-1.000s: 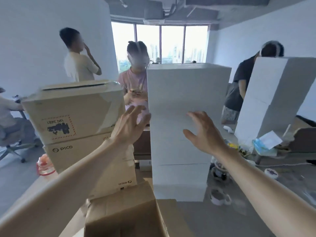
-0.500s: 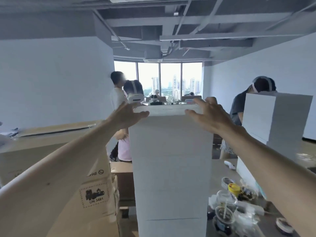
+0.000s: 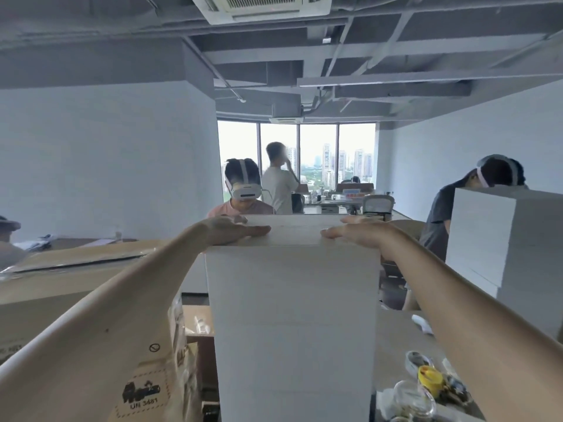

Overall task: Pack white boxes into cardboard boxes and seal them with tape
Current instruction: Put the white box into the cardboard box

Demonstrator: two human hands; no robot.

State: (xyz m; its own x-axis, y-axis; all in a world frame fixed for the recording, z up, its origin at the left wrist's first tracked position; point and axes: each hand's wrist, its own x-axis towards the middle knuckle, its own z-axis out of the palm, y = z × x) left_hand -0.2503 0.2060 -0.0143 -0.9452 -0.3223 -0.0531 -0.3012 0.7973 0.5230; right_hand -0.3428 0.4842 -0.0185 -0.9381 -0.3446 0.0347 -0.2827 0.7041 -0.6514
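Pick step: topmost white rectangular box [image 3: 292, 236] of the stack [image 3: 292, 315] is touched by flat, unclenched left hand [image 3: 236, 231] and right hand [image 3: 361, 236]; side grip probably needed before lift-off.

The near stack of boxes [image 3: 292, 315] is plain white, crossed only by faint grey seam lines, and the second stack [image 3: 511, 239] to the right is the same white with a greyer shaded side. The cardboard boxes [image 3: 61, 287] at left are tan brown; one carries a label [image 3: 143, 394] with black print inside a dashed border. The walls [image 3: 106, 159] are pale bluish white under a grey ceiling [image 3: 365, 56]. The headset [image 3: 245, 190] is white and the top [image 3: 227, 210] beneath it pink; the T-shirt [image 3: 438, 220] of the person at right is dark grey. A lid [image 3: 429, 374] is bright yellow
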